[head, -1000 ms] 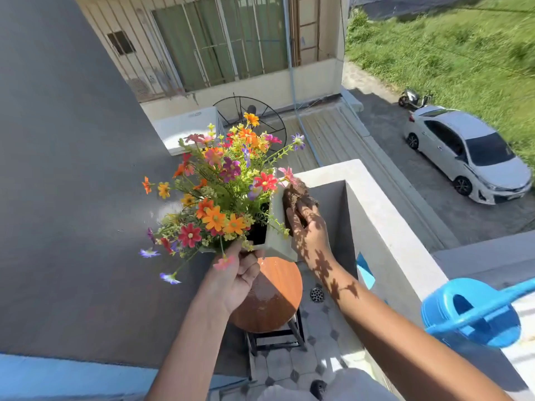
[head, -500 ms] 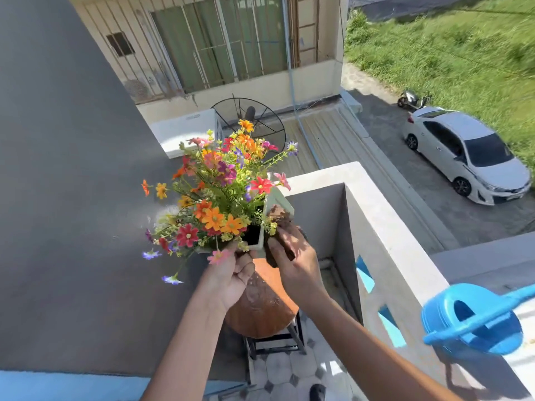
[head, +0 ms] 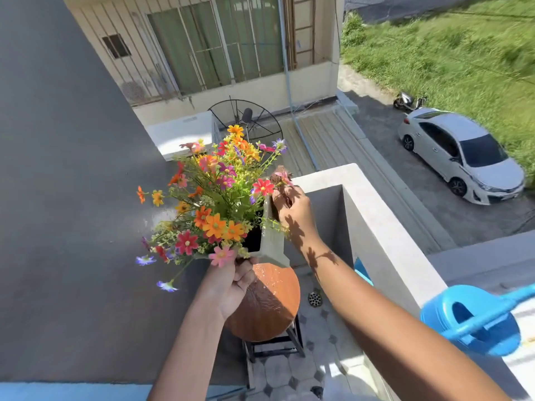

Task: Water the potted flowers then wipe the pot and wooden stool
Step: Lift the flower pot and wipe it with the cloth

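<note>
A: Where is your pot (head: 272,241) right now?

B: You have the pale grey square pot lifted off the wooden stool (head: 269,308) and tilted to your left, so the flowers (head: 214,204) lean out over the dark grey wall (head: 66,198). The stool's round brown top sits just below the pot, with droplets on its sunlit part.

A: And your left hand (head: 234,287)?

B: Your left hand is curled around the pot's near lower corner, fingers wrapped under the blooms, carrying it.

A: Your right hand (head: 292,209)?

B: Your right hand is up at the pot's far rim, fingers bunched around a brown cloth (head: 279,176) that it presses against the pot's right side. Flower shadows fall across your wrist and forearm.

A: What else is near you?

B: A blue watering can (head: 474,322) stands on the white balcony ledge (head: 385,227) to your right, well apart from the pot. Below you, beyond the ledge, a white car (head: 460,157) is parked on the road beside grass.
</note>
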`<action>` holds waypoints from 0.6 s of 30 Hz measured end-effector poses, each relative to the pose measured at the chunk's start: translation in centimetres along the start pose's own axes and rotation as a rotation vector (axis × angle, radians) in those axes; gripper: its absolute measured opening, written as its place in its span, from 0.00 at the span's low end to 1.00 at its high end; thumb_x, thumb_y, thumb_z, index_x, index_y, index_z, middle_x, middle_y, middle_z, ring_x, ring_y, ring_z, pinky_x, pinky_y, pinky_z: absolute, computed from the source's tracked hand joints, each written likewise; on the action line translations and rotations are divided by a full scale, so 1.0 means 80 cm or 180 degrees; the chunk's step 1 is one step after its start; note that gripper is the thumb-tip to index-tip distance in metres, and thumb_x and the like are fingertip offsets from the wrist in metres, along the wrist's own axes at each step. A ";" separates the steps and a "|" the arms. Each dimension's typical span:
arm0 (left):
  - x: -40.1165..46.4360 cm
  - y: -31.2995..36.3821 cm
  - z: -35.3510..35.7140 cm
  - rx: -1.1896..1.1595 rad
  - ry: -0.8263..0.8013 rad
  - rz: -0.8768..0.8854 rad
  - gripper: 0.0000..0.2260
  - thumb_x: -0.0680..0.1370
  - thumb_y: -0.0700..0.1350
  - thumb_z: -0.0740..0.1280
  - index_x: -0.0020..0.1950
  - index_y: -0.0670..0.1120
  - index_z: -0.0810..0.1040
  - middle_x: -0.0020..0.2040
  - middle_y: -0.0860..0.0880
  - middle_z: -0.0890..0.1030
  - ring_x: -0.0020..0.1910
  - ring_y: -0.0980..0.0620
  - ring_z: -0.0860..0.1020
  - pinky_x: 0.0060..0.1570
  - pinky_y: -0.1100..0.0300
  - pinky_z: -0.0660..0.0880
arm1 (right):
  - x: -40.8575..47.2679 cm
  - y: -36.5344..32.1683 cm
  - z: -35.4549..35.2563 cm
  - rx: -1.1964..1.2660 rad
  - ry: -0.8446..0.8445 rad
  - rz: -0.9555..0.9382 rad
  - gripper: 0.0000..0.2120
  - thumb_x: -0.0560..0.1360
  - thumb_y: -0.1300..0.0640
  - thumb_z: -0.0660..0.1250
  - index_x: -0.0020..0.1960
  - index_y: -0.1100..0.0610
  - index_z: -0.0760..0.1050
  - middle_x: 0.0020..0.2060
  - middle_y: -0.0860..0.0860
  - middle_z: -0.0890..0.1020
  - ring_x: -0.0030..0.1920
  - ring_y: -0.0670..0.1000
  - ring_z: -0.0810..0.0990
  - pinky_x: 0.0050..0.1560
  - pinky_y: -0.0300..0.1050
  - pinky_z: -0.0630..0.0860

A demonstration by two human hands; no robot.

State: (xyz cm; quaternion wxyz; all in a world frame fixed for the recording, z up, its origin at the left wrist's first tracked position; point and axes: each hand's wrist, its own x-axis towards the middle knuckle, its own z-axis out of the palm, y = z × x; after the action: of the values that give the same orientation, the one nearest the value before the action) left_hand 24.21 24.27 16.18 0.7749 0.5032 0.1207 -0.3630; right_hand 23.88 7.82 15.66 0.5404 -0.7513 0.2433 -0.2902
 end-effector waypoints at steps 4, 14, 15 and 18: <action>0.006 0.011 -0.002 -0.0089 0.0174 0.0018 0.14 0.85 0.41 0.52 0.46 0.40 0.73 0.29 0.44 0.74 0.17 0.58 0.60 0.17 0.67 0.58 | -0.040 0.004 0.005 -0.0268 -0.0185 -0.0373 0.16 0.78 0.55 0.63 0.60 0.63 0.79 0.52 0.51 0.81 0.52 0.43 0.76 0.53 0.39 0.72; 0.013 0.028 -0.001 -0.0128 0.0319 0.0067 0.13 0.84 0.38 0.53 0.42 0.39 0.71 0.28 0.42 0.74 0.15 0.59 0.59 0.16 0.68 0.56 | -0.131 0.056 0.004 0.0271 -0.0141 0.0050 0.04 0.77 0.63 0.66 0.49 0.57 0.80 0.44 0.49 0.80 0.44 0.42 0.78 0.45 0.42 0.74; 0.014 0.027 -0.003 -0.0135 0.0320 0.0066 0.12 0.84 0.37 0.52 0.43 0.40 0.69 0.26 0.42 0.75 0.15 0.58 0.59 0.16 0.68 0.56 | -0.131 0.051 0.002 0.0406 -0.0158 0.0266 0.05 0.78 0.62 0.66 0.49 0.56 0.79 0.43 0.49 0.81 0.44 0.41 0.80 0.45 0.41 0.75; 0.017 0.026 -0.007 -0.0066 0.0310 0.0073 0.11 0.84 0.38 0.51 0.45 0.41 0.69 0.24 0.43 0.76 0.16 0.58 0.59 0.16 0.67 0.58 | -0.125 0.036 0.004 0.0508 -0.0189 0.0372 0.05 0.78 0.58 0.66 0.51 0.51 0.79 0.45 0.46 0.82 0.45 0.39 0.81 0.48 0.40 0.76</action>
State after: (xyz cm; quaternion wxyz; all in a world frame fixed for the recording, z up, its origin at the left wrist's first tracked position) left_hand 26.69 24.61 16.59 0.7774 0.5135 0.1562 -0.3279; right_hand 16.78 13.98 11.11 0.6216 -0.6987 0.2467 -0.2542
